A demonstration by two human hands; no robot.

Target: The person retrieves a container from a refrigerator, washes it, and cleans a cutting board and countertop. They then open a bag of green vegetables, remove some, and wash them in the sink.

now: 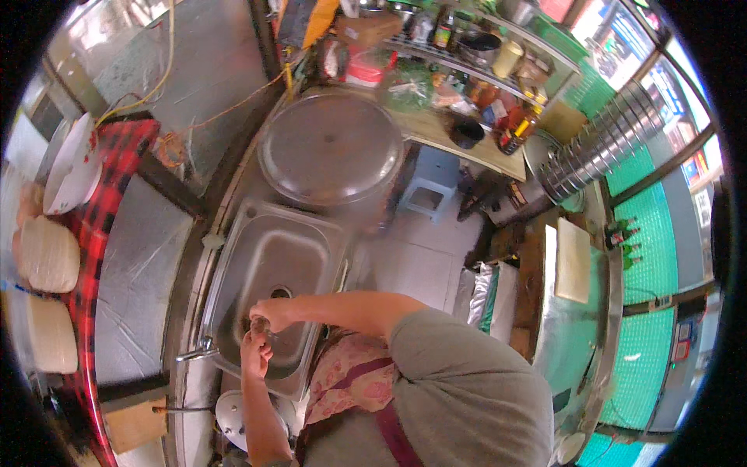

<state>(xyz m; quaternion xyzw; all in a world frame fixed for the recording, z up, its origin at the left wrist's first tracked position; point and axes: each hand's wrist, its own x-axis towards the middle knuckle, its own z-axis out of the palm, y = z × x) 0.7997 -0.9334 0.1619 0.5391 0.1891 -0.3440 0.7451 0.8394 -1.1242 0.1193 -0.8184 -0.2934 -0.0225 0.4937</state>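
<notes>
Both hands are together over the near end of a stainless steel sink (pixel 274 245). My right hand (pixel 274 313) is closed around a small greyish-brown thing (pixel 262 324), too blurred to name. My left hand (pixel 255 350) grips the same thing from the other side, its fingers curled. The sink's round drain (pixel 281 292) shows just beyond my right hand. A metal faucet (pixel 198 353) stands at the sink's left rim, beside my left hand.
A large round metal lid (pixel 331 150) lies beyond the sink. A blue plastic stool (pixel 432 181) stands on the floor to its right. Shelves (pixel 467 64) hold bottles and bowls. A silver lidded pot (pixel 230 417) is beside my left forearm. A red-black checked cloth (pixel 111 192) lies at left.
</notes>
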